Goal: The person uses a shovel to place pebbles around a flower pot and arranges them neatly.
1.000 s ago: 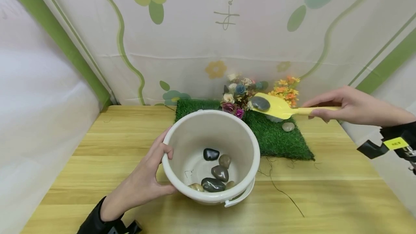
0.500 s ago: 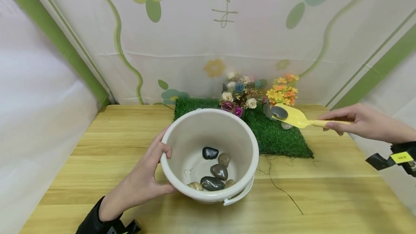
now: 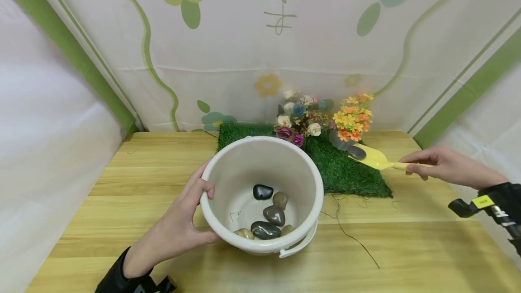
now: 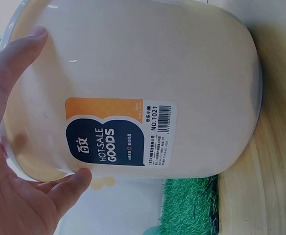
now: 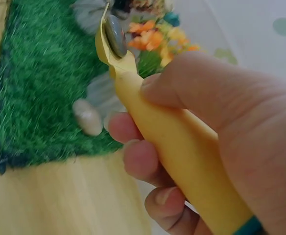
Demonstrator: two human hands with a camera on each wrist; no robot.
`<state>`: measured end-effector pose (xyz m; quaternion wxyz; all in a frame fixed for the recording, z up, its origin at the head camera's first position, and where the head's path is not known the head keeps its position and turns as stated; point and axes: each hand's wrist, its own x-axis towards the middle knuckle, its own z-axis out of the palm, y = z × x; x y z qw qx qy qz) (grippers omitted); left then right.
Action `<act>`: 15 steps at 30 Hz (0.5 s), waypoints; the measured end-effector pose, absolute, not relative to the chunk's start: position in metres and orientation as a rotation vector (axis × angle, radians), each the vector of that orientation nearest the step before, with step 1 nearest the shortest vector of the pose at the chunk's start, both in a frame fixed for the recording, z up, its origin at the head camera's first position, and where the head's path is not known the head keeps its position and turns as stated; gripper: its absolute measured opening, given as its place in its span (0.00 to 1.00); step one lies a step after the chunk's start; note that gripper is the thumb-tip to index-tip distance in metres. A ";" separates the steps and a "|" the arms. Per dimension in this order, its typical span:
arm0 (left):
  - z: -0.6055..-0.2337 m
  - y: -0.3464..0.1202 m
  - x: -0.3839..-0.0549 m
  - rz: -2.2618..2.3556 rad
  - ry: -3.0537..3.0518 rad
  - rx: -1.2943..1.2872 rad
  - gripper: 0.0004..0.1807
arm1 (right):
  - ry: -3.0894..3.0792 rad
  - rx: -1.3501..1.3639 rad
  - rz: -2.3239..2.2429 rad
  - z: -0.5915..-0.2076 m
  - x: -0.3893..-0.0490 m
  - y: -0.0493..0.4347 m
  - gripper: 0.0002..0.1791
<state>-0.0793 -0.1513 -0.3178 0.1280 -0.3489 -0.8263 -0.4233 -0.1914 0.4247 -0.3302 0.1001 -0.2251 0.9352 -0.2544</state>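
My left hand [image 3: 172, 227] grips the rim of a white bucket [image 3: 260, 159], its fingers hooked over the left side and the thumb on the outer wall. Several smooth pebbles [image 3: 266, 229], dark and brown, lie on the bucket's bottom. My right hand [image 3: 452, 165] holds a yellow toy shovel [image 3: 376, 161] by the handle, thumb on top. On the shovel's blade rests one dark grey pebble [image 3: 357, 152]. The blade is over the right part of the green turf mat, close before a flower pot. A pale pebble [image 5: 87, 117] lies on the mat below the shovel in the right wrist view.
The artificial turf mat [image 3: 342, 177] lies behind and right of the bucket on the wooden table [image 3: 407, 248]. Orange flowers [image 3: 352, 119] in a grey pot [image 3: 341, 140] and a mixed bouquet [image 3: 299, 116] stand on it. A printed curtain [image 3: 228, 49] hangs behind.
The right hand has moved the shovel, pebble still on it, rightward and down from near the bouquet to in front of the orange flowers' pot. The left hand stays on the rim.
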 end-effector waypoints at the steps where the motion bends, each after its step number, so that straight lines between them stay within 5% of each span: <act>1: -0.316 -0.151 -0.079 -1.233 -2.407 -1.011 0.32 | 2.765 -0.644 -0.750 -0.333 -0.193 0.426 0.16; 15: -0.347 -0.162 -0.093 -1.214 -2.413 -1.010 0.34 | 2.698 -0.745 -0.740 -0.343 -0.210 0.422 0.17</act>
